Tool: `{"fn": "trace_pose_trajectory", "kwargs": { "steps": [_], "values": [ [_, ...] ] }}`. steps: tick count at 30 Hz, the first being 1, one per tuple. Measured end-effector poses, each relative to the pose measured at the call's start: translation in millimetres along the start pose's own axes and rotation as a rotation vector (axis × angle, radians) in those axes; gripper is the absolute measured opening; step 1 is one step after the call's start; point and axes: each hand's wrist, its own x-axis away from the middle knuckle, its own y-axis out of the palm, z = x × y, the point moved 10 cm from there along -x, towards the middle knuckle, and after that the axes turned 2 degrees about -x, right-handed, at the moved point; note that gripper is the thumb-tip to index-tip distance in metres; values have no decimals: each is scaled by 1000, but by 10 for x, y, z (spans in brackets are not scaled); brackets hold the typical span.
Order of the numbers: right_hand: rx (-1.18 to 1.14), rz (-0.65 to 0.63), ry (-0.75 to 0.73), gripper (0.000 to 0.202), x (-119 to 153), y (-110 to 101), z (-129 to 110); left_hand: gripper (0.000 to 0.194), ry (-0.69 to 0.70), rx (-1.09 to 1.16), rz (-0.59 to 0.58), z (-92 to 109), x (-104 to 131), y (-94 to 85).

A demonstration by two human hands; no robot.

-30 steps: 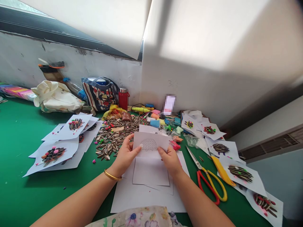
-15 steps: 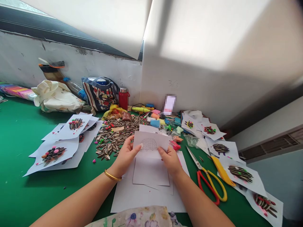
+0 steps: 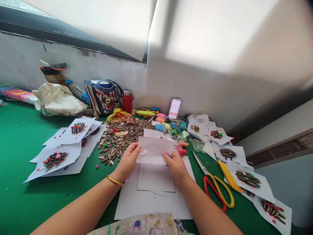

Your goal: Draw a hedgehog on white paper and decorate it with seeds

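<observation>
A white card [image 3: 152,159] with a dotted hedgehog outline is held up in front of me; a pale patch covers the animal's snout. My left hand [image 3: 128,160] pinches the card's left edge, thumb on the front, a gold bangle at the wrist. On the card's right edge my right hand [image 3: 176,164] closes, its thumb near the drawing. Below the card, blank white sheets [image 3: 156,207] lie stacked on the green table [image 3: 97,192]. Striped seeds [image 3: 114,150] are heaped beyond my left hand.
Scissors [image 3: 215,187] with red and yellow handles lie right, beside a yellow strip [image 3: 230,178]. Seed-decorated pictures stand at left [image 3: 73,147] and right [image 3: 254,182]. A red bottle [image 3: 127,102], striped bag [image 3: 104,96], coloured clay [image 3: 160,127] and phone [image 3: 174,108] are behind.
My left thumb has moved left off the drawing to the card's edge, uncovering the snout. The card has shifted slightly left.
</observation>
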Motion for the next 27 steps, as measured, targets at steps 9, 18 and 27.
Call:
{"fn": "trace_pose_trajectory", "kwargs": {
  "steps": [9,18,27],
  "values": [
    [-52,8,22,40,-92,-95,-7,39,-154,-126,42,-163,-40,-103],
    [663,-72,31,10,-50,-172,-99,35,28,-476,2,-14,-65,-59],
    [1312,-82,50,24,25,-165,-222,41,405,-1014,-283,68,128,352]
  ]
}}
